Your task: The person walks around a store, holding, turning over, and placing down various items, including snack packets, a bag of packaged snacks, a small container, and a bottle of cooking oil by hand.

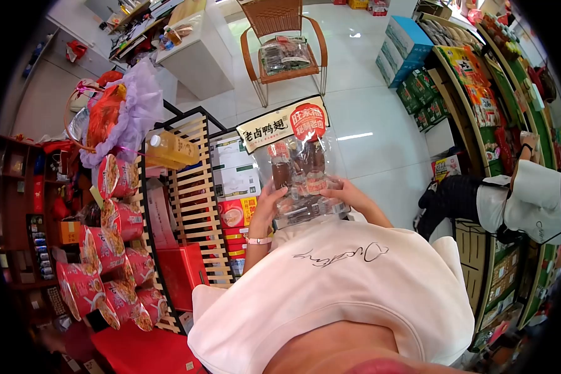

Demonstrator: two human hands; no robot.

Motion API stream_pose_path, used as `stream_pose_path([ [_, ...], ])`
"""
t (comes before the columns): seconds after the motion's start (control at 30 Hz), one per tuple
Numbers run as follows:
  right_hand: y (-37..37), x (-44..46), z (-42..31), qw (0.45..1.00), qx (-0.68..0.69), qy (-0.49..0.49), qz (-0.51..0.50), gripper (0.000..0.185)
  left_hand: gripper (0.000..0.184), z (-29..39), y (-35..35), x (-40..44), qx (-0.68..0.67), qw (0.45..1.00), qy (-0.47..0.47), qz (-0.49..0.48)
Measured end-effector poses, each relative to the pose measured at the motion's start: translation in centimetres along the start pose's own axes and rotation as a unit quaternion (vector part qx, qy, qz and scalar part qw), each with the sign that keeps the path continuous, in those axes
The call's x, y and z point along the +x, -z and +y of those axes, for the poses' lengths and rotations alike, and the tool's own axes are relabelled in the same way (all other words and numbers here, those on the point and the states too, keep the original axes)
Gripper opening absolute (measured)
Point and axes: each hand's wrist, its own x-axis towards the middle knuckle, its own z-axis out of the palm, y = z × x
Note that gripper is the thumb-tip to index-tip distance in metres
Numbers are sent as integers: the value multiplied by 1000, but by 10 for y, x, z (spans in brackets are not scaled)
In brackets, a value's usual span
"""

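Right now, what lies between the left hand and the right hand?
In the head view, the bag, clear with small packs inside, fills the stretch between the left hand and the right hand.

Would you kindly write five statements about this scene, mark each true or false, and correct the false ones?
1. The left hand and right hand both hold the clear plastic bag with a cream-and-red header. True.
2. Nothing lies on the brown woven armchair. False: a clear, dark-filled plastic package lies there.
3. The pink wristband is on the right wrist. False: it is on the left.
4. Red printed tubs appear at the picture's left. True.
5. Blue boxes appear to the picture's right of the armchair. True.
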Motion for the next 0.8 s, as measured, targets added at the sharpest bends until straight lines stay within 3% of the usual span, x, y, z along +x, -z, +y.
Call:
stream_pose_path([
  [0.33, 26, 84, -57, 999, 16, -21, -30, 62, 52, 49, 1, 74, 11, 999, 12, 46],
  [0.43, 53, 126, -75, 999, 8, -18, -38, 70, 49, 68, 3, 124, 19, 999, -4, 32],
  [0.63, 110, 210, -135, 1000, 0, -9, -10, 68, 42, 124, -17, 232, 78, 994, -3, 78],
  [0.8, 151, 265, -171, 1000, 26, -1, 2, 58, 34, 164, -35, 313, 92, 994, 12, 54],
])
